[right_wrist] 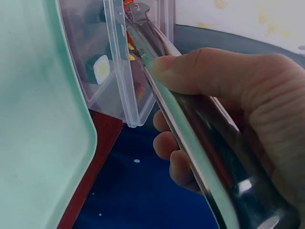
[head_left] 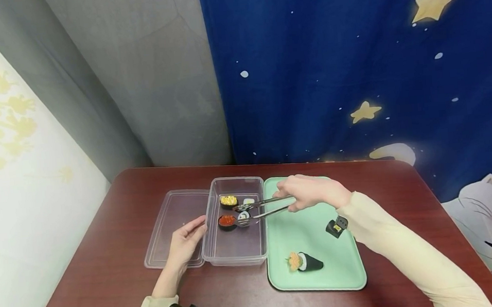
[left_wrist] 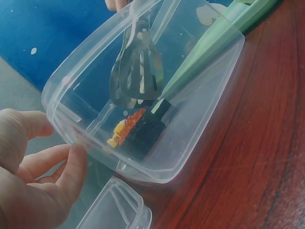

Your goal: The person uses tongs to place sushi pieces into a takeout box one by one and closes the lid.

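My right hand (head_left: 308, 192) grips metal tongs (right_wrist: 190, 138), whose slotted ends (left_wrist: 138, 76) reach down into a clear plastic container (head_left: 237, 252). Inside sit a sushi piece with yellow topping (head_left: 228, 201), one with red roe (head_left: 227, 221) and two small white-and-black rolls, the nearer roll (head_left: 243, 215) lying between the tong ends. Whether the tongs squeeze that roll, I cannot tell. Fingertips of my left hand (head_left: 184, 241) touch the container's left wall from outside, with no digit seen over the rim.
Right of the container lies a green tray (head_left: 327, 273) bearing a cone-shaped hand roll (head_left: 310, 262). A clear lid (head_left: 165, 229) rests flat on the brown table (head_left: 108, 282), partly under my left hand. Behind the table hang grey and blue curtains (head_left: 285, 96).
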Available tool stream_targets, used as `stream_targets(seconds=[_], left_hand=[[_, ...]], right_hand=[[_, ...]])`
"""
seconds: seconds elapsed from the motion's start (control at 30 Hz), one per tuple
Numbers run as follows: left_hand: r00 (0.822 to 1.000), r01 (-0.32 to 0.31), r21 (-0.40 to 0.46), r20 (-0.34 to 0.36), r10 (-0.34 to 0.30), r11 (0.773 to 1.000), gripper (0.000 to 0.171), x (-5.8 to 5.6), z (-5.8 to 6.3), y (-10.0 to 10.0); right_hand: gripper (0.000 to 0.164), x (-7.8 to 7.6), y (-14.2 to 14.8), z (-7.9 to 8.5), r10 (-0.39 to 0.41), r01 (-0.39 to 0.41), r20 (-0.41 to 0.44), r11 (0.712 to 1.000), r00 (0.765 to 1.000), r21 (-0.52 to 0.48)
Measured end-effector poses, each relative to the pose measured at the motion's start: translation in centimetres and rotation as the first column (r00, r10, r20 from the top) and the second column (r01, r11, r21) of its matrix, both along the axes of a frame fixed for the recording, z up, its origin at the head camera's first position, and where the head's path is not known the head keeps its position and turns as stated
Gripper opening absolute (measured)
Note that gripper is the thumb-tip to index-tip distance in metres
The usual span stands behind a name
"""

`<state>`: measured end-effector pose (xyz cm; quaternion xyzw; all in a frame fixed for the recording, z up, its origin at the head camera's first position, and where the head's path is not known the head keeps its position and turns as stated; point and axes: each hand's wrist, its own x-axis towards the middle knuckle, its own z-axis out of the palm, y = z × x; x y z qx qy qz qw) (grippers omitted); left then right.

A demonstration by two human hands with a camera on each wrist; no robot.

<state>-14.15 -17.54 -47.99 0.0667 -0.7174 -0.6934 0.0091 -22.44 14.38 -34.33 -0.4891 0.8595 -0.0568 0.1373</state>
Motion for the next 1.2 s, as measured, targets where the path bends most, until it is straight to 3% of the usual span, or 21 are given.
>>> stream_targets(seconds=[0.53,0.93,1.2], left_hand=[[1.0,-0.003,0.0,-0.016,0.003,1.0,0.035,0.0,0.0,0.0],[1.0,-0.018,-0.007,-0.023,0.018,1.0,0.033,0.1,0.0,0.0],[1.0,-0.019,-0.01,-0.024,0.019,1.0,0.034,0.1,0.0,0.1]], right_hand=[[0.035,-0.4,-2.7,2.0,0.045,-0.024,-0.084,0.973,0.995,0.229],[0.015,-0.4,-4.2,1.6,-0.007,0.024,-0.071,0.969,0.997,0.245],[0.012,-0.2,-4.6,1.9,0.027,0.007,-0.122,0.963,0.992,0.269]])
